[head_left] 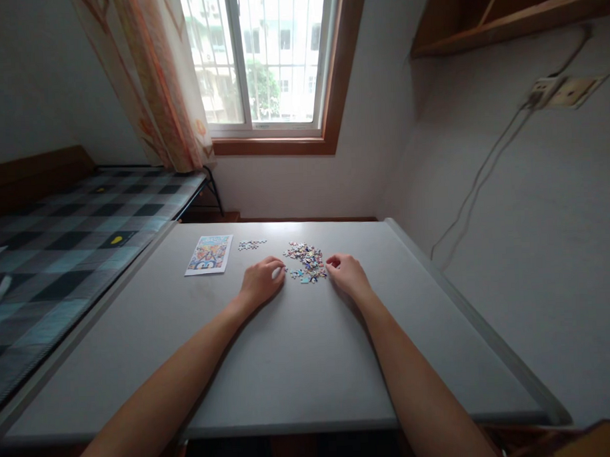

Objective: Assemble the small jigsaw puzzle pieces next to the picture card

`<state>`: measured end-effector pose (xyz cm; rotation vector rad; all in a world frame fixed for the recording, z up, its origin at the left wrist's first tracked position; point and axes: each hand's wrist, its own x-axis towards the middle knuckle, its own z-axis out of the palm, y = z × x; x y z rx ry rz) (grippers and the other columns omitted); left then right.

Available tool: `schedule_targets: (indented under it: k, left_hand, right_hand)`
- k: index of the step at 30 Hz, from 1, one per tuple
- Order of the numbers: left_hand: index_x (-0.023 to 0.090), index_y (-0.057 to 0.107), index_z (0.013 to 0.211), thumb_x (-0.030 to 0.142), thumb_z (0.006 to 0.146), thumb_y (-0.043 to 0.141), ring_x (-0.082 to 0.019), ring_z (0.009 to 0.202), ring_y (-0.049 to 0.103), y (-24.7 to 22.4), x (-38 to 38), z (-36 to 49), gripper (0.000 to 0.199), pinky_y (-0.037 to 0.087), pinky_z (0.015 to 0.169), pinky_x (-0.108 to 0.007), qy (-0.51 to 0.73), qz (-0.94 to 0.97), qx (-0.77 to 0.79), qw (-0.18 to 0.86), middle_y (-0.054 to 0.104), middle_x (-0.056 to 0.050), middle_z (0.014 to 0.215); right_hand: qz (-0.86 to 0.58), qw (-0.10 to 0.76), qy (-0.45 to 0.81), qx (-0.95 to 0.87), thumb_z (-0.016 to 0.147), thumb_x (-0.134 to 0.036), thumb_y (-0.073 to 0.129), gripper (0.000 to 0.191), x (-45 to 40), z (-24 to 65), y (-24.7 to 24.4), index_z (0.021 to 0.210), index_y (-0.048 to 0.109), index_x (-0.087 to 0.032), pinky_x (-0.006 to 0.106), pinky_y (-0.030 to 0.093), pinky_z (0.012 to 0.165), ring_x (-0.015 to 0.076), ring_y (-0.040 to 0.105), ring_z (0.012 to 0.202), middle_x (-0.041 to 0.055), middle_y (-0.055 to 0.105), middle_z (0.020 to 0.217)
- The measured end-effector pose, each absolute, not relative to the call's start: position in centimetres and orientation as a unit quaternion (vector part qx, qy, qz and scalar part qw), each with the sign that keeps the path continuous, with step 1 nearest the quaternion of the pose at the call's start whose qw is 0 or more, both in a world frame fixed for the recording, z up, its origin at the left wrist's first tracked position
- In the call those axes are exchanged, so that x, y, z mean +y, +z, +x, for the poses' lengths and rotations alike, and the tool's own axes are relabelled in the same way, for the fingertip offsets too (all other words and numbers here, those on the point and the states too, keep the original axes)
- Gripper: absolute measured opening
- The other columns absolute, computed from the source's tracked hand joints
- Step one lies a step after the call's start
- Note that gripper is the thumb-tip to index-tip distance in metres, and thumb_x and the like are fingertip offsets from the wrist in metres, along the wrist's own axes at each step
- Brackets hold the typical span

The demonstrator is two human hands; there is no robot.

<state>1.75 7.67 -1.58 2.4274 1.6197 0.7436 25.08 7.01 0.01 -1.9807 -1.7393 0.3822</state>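
Note:
A loose heap of small jigsaw puzzle pieces [310, 256] lies on the light grey table [290, 362]. At the heap's left edge is my left hand [261, 281], its thumb and fingers pinched together, with a small puzzle piece appearing at the tips. My right hand [348, 275] rests at the right edge, fingers curled inward by the pieces; whether anything is between the fingertips is too small to tell. Farther back on the left, a small joined strip of puzzle pieces [251, 244] lies flat. Beside it is a colourful printed picture sheet [209, 254] with a white border.
Left of the table stands a bed [99, 216] with a checked cover. A window [274, 63] with an orange-patterned curtain [149, 74] is at the back. On the right wall hang a wooden shelf [518, 28] and a socket [544, 92] with a dangling cable.

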Motion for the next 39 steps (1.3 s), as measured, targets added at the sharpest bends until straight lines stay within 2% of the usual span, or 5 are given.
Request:
schedule_targets:
  k: [11,15,21,25,39]
  left_hand:
    - [0.027,0.071,0.103,0.032,0.091,0.048,-0.015,0.088,0.066,-1.82,7.63,1.77,0.026,0.048,0.082,-0.027,0.231,0.842,0.482,0.075,0.066,-0.001,0.114]
    - [0.026,0.068,0.108,0.031,0.089,0.049,-0.014,0.078,0.064,-1.57,7.70,1.80,0.027,0.047,0.075,-0.027,0.238,0.823,0.511,0.068,0.066,-0.003,0.108]
    - [0.023,0.069,0.082,0.039,0.090,0.044,-0.016,0.062,0.059,-1.36,7.86,1.71,0.031,0.038,0.061,-0.026,0.201,0.786,0.581,0.059,0.065,-0.002,0.066]
    - [0.023,0.066,0.071,0.041,0.090,0.043,-0.017,0.061,0.058,-1.52,7.82,1.70,0.035,0.032,0.057,-0.027,0.166,0.810,0.560,0.049,0.066,-0.003,0.066]
    - [0.023,0.063,0.071,0.043,0.089,0.043,-0.016,0.060,0.056,-1.38,7.79,1.67,0.033,0.026,0.055,-0.027,0.145,0.827,0.541,0.055,0.065,-0.003,0.067]
  right_hand:
    - [-0.721,0.186,0.144,-0.652,0.086,-0.035,0.055,0.024,6.88,24.92,0.07,0.089,0.073,-0.020,0.025,0.042,0.067,0.0195,0.066,0.083,0.0084,0.074,0.091]
    - [-0.718,0.187,0.147,-0.654,0.086,-0.037,0.055,0.025,6.88,24.94,0.02,0.088,0.073,-0.020,0.024,0.042,0.066,0.0186,0.066,0.082,0.0077,0.073,0.090]
    - [-0.718,0.184,0.149,-0.654,0.086,-0.038,0.055,0.025,6.75,24.85,0.14,0.088,0.073,-0.021,0.024,0.040,0.063,0.0184,0.066,0.080,0.0065,0.074,0.088]
    - [-0.716,0.176,0.143,-0.660,0.086,-0.037,0.054,0.025,6.76,24.86,0.15,0.089,0.073,-0.021,0.024,0.040,0.065,0.0180,0.065,0.078,0.0069,0.073,0.090]
    - [-0.717,0.171,0.141,-0.661,0.085,-0.038,0.054,0.025,6.71,24.81,0.14,0.091,0.072,-0.021,0.024,0.038,0.063,0.0177,0.064,0.077,0.0059,0.072,0.090]
